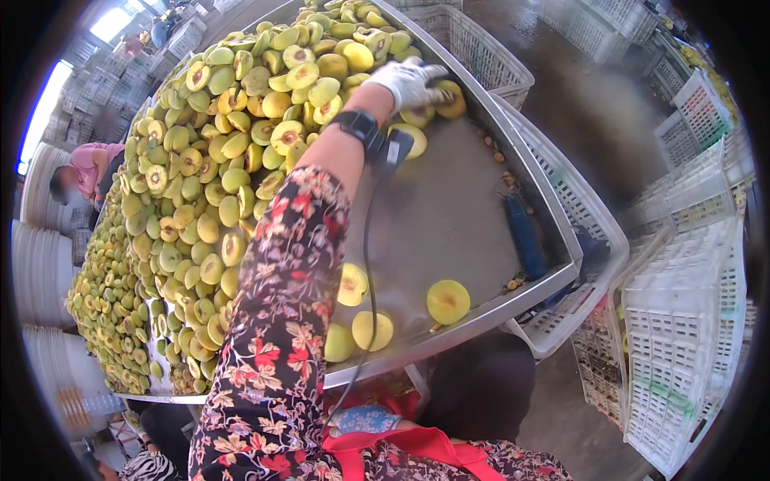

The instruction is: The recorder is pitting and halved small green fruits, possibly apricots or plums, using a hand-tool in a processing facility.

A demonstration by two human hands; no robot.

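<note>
My left hand [409,84], in a white glove, reaches over the metal table with its fingers apart, above a few halves of yellow-green stone fruit; one fruit half [450,101] lies at its fingertips. The wrist bears a black watch-like band and a small box with a cable. A large heap of halved fruit [240,150] covers the table's left and far parts. More halves, one of them a round fruit half [448,302], lie near the front edge. My right hand [364,419] is low by the red apron, in a blue floral covering; its fingers are mostly hidden.
The metal table [433,210] has a raised rim. A blue tube-like object [523,234] and loose fruit stones lie along its right side. White plastic crates [674,337] stand to the right. A person [93,168] in pink bends at the far left; another person is partly seen lower left.
</note>
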